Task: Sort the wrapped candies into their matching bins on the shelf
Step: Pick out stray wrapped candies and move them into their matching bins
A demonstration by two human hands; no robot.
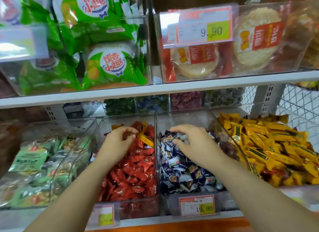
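Observation:
A clear bin of red wrapped candies [134, 171] stands at centre, with one stray yellow-orange candy [146, 139] lying on top near its back. My left hand [119, 142] hovers over this bin just left of the yellow candy, fingers loosely curled and holding nothing that I can see. To its right is a bin of dark blue and white candies [181, 173]. My right hand [193, 142] reaches into that bin, its fingers and thumb curled around a blue-white candy [171, 136] on top of the pile.
A heap of yellow wrapped candies [276, 145] fills the bin at right; green packets [31, 159] fill the bins at left. A white shelf edge [155, 90] runs overhead with bagged snacks above. Price tags [196, 205] hang on the bin fronts.

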